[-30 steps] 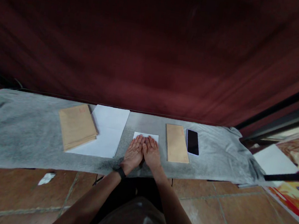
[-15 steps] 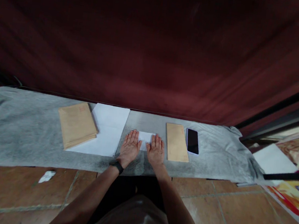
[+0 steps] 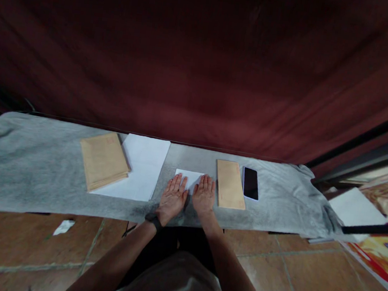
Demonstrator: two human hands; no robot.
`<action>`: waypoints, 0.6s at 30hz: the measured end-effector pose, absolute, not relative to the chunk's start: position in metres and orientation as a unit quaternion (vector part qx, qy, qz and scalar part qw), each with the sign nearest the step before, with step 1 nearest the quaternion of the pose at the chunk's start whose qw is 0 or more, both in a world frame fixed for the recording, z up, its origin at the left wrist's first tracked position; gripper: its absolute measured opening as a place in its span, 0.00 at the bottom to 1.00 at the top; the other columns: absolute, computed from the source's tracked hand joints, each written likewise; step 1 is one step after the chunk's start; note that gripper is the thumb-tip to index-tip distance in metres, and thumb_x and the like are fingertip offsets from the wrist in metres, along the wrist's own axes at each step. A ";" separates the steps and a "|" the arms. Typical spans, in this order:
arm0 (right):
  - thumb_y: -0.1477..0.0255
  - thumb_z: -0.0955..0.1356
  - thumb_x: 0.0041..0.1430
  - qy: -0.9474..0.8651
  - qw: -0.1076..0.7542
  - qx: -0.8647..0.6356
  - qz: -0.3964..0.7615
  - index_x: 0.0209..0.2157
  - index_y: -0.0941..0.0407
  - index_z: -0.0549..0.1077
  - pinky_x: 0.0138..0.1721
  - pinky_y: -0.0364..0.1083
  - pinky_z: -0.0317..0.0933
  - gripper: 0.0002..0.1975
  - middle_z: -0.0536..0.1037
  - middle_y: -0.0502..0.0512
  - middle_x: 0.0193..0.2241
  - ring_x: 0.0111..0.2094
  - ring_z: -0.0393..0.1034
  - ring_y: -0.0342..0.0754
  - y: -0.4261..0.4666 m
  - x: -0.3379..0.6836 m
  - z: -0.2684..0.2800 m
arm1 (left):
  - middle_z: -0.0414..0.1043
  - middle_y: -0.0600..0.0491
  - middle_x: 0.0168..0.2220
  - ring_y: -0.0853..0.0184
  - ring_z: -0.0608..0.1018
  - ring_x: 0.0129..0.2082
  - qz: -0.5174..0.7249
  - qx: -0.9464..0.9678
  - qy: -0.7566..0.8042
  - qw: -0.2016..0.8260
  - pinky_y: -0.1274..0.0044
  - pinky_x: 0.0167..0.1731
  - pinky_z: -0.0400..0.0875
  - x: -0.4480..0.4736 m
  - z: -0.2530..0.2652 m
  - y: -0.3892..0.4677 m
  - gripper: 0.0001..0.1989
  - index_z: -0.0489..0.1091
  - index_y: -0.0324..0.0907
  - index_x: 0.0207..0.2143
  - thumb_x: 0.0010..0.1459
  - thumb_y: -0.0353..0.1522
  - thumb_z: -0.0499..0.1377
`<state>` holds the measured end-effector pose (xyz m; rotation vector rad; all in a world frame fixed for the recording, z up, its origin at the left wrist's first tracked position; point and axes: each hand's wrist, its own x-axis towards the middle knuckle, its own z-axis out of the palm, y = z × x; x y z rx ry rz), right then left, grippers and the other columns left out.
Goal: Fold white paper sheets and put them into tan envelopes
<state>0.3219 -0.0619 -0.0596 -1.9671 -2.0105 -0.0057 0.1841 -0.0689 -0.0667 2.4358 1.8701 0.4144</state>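
Note:
A small folded piece of white paper (image 3: 192, 177) lies on the grey cloth in front of me, partly covered by both hands. My left hand (image 3: 173, 198), with a dark band at the wrist, rests flat over its left and near side, fingers stretched out. Flat on its right part lies my right hand (image 3: 204, 196), fingers straight and pointing away from me. Neither hand grips anything. Just right of my right hand is a brown envelope (image 3: 231, 185). Left of my left hand lie larger white sheets of paper (image 3: 145, 168).
A stack of brown envelopes (image 3: 104, 162) overlaps the white sheets. Beyond the single envelope lies a phone (image 3: 251, 183). The grey cloth (image 3: 43, 164) covers a narrow surface, with a dark red hanging (image 3: 195, 79) behind it. A white scrap (image 3: 63, 227) lies on the tiled floor (image 3: 269, 277).
My left hand has slid slightly right and nearer to me, uncovering the paper's far left corner. The right hand stays almost in place on the paper.

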 end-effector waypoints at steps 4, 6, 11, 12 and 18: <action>0.71 0.57 0.71 -0.751 0.173 -0.637 0.013 0.66 0.63 0.60 0.67 0.58 0.46 0.25 0.58 0.64 0.68 0.69 0.52 0.55 -0.077 0.320 -0.062 | 0.47 0.42 0.72 0.57 0.51 0.71 0.124 0.786 0.605 0.029 0.62 0.68 0.49 0.184 -0.066 -0.069 0.29 0.53 0.38 0.69 0.68 0.35 0.46; 0.69 0.58 0.71 -0.756 0.178 -0.629 0.013 0.67 0.62 0.59 0.67 0.57 0.48 0.26 0.58 0.64 0.68 0.68 0.52 0.55 -0.086 0.323 -0.066 | 0.47 0.43 0.72 0.58 0.51 0.71 0.120 0.786 0.606 0.031 0.62 0.68 0.49 0.184 -0.065 -0.070 0.29 0.53 0.39 0.69 0.68 0.35 0.46; 0.67 0.59 0.71 -0.728 0.188 -0.659 0.000 0.67 0.65 0.56 0.66 0.58 0.49 0.28 0.58 0.69 0.67 0.68 0.53 0.56 -0.097 0.331 -0.071 | 0.48 0.36 0.70 0.54 0.51 0.71 0.148 0.750 0.644 0.021 0.58 0.68 0.49 0.191 -0.065 -0.075 0.31 0.50 0.31 0.69 0.67 0.34 0.45; 0.67 0.58 0.71 -0.727 0.189 -0.661 0.001 0.68 0.66 0.56 0.66 0.58 0.49 0.28 0.58 0.69 0.67 0.68 0.53 0.56 -0.097 0.331 -0.071 | 0.49 0.35 0.70 0.53 0.51 0.71 0.157 0.744 0.649 0.019 0.56 0.67 0.48 0.194 -0.064 -0.075 0.31 0.50 0.29 0.69 0.67 0.34 0.45; 0.71 0.56 0.71 -0.723 0.186 -0.665 0.012 0.68 0.66 0.56 0.66 0.59 0.49 0.27 0.57 0.69 0.67 0.68 0.53 0.57 -0.094 0.329 -0.072 | 0.52 0.42 0.70 0.58 0.52 0.71 0.136 0.784 0.604 0.051 0.63 0.69 0.46 0.215 -0.059 -0.062 0.29 0.53 0.33 0.68 0.67 0.32 0.43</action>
